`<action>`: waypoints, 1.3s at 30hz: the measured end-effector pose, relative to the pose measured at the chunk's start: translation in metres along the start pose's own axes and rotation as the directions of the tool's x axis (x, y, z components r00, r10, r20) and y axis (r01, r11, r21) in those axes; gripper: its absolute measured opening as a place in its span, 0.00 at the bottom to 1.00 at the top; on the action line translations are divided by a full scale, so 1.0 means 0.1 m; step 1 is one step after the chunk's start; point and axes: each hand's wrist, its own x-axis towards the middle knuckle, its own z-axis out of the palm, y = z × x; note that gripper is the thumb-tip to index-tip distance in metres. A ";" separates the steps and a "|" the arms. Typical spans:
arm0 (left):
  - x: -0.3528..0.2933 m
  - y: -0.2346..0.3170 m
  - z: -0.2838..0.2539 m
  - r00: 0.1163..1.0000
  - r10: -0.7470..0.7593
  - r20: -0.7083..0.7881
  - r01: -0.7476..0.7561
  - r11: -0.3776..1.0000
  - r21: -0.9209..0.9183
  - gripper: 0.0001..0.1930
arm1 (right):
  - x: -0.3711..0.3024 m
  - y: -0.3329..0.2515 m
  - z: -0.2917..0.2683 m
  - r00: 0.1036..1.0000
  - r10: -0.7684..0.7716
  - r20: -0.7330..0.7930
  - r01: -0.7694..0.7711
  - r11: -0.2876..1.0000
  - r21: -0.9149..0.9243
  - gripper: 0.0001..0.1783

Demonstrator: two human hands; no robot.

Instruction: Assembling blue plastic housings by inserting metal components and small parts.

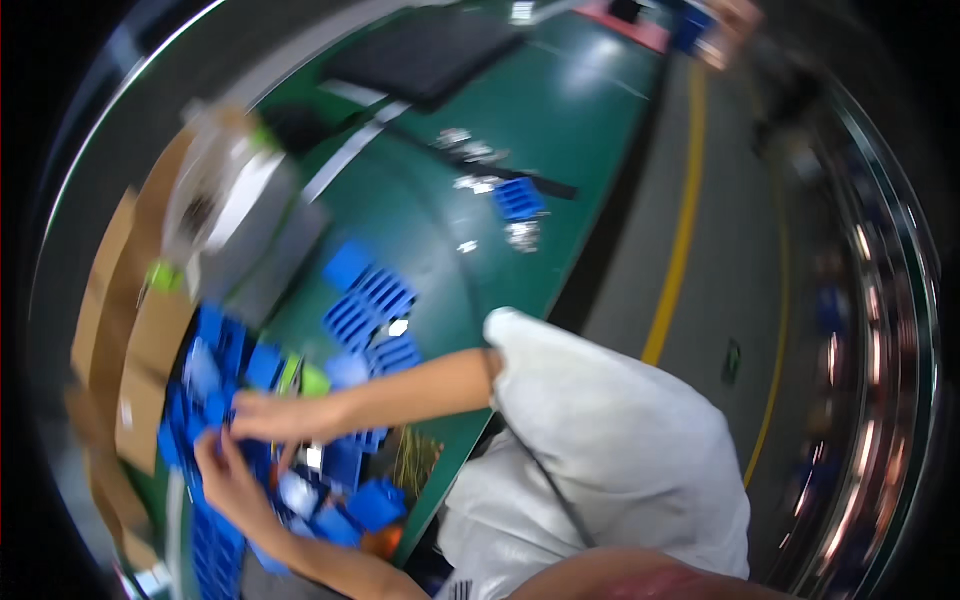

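Observation:
Both hands meet over a pile of blue plastic parts [205, 335] at the left of the table, and motion blurs them. My right hand [275, 415] reaches in from the white sleeve with its fingers pressed together. Just below it, my left hand [232, 482] has thumb and fingers bent up toward the right fingertips. Whatever sits between the fingers is too smeared to name; blue pieces surround it. Beside my right wrist lie several blue slotted trays [372, 300] and a bright green piece [315, 380]. Blue box-shaped parts [377, 503] lie near my left forearm.
Brown cardboard [150, 350] stands along the left edge beside a grey bin [270, 245] with clear plastic film. Farther along the green table [590, 110] are a black flat panel [425, 55], small shiny parts [470, 150] and a blue tray [519, 199]. Another person's hand [732, 30] shows top right.

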 end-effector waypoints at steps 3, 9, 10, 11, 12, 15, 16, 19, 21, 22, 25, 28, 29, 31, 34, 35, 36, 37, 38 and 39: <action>0.02 0.11 0.01 0.999 -0.011 0.032 0.008 0.997 0.076 0.09 | -0.15 -0.13 0.05 0.999 0.022 -0.031 -0.019 0.993 0.118 0.27; 0.05 0.20 0.05 0.998 0.023 0.063 -0.026 0.999 0.046 0.11 | -0.32 -0.33 0.07 1.000 -0.018 -0.024 0.021 0.989 0.149 0.22; 0.04 0.21 0.02 0.997 0.021 0.072 -0.024 0.999 0.042 0.11 | -0.25 -0.27 0.06 0.998 -0.023 -0.052 0.031 0.988 0.153 0.21; 0.03 0.24 -0.01 0.996 0.012 0.084 -0.016 0.999 0.040 0.11 | -0.29 -0.30 0.08 0.998 -0.021 -0.057 0.030 0.988 0.154 0.21; 0.02 0.26 -0.03 0.995 0.004 0.096 -0.007 0.999 0.038 0.11 | -0.34 -0.36 0.11 0.997 -0.021 -0.070 0.030 0.992 0.124 0.22; -0.03 0.31 -0.04 0.994 0.083 0.068 -0.083 0.997 0.007 0.09 | -0.33 -0.31 0.14 0.990 -0.054 -0.133 0.065 0.995 0.080 0.25; -0.04 0.35 -0.06 0.994 0.082 0.066 -0.082 0.997 0.003 0.09 | -0.32 -0.29 0.13 0.988 -0.083 -0.130 0.088 0.996 0.032 0.25; -0.10 0.40 -0.16 0.989 -0.032 0.145 0.035 0.999 -0.018 0.09 | -0.21 -0.23 0.08 0.989 -0.142 -0.051 0.139 0.989 -0.047 0.26; -0.10 0.29 -0.19 0.991 0.079 0.112 -0.054 0.976 -0.211 0.09 | -0.21 -0.24 0.09 0.983 -0.174 -0.052 0.171 0.983 -0.066 0.25; -0.10 0.24 -0.23 0.991 0.075 0.109 -0.050 0.976 -0.212 0.09 | -0.21 -0.25 0.08 0.980 -0.190 -0.049 0.187 0.980 -0.063 0.25; -0.11 0.11 -0.34 0.994 0.107 0.001 -0.099 0.926 -0.364 0.10 | -0.26 -0.34 0.05 0.967 -0.246 -0.072 0.240 0.967 -0.083 0.23; -0.14 0.01 -0.43 0.989 0.112 -0.096 -0.143 0.893 -0.427 0.11 | -0.32 -0.46 0.10 0.942 -0.317 -0.107 0.300 0.941 -0.155 0.24; -0.15 0.04 -0.44 0.985 0.103 -0.137 -0.151 0.897 -0.415 0.11 | -0.35 -0.50 0.10 0.935 -0.337 -0.114 0.314 0.932 -0.181 0.25; -0.16 0.06 -0.46 0.990 0.075 -0.123 -0.122 0.894 -0.432 0.11 | -0.33 -0.49 0.07 0.912 -0.402 -0.084 0.370 0.894 -0.253 0.26; -0.18 0.18 -0.44 0.992 0.050 -0.119 -0.097 0.893 -0.439 0.10 | -0.46 -0.61 0.10 0.909 -0.408 -0.082 0.369 0.882 -0.292 0.28; -0.18 0.20 -0.45 0.992 0.061 -0.114 -0.105 0.894 -0.436 0.10 | -0.44 -0.60 0.07 0.898 -0.435 -0.074 0.380 0.848 -0.369 0.29; -0.18 0.21 -0.44 0.991 0.074 -0.109 -0.114 0.894 -0.434 0.10 | -0.42 -0.57 0.03 0.884 -0.462 -0.065 0.390 0.807 -0.443 0.30; -0.18 0.21 -0.44 0.992 0.074 -0.104 -0.112 0.894 -0.435 0.10 | -0.35 -0.50 -0.02 0.879 -0.472 -0.070 0.394 0.800 -0.453 0.29; -0.18 0.19 -0.43 0.991 0.078 -0.105 -0.116 0.894 -0.433 0.10 | -0.39 -0.53 0.04 0.881 -0.467 -0.070 0.390 0.804 -0.449 0.29; -0.18 0.18 -0.43 0.991 0.088 -0.104 -0.124 0.893 -0.433 0.10 | -0.48 -0.62 0.16 0.907 -0.408 -0.103 0.365 0.884 -0.292 0.28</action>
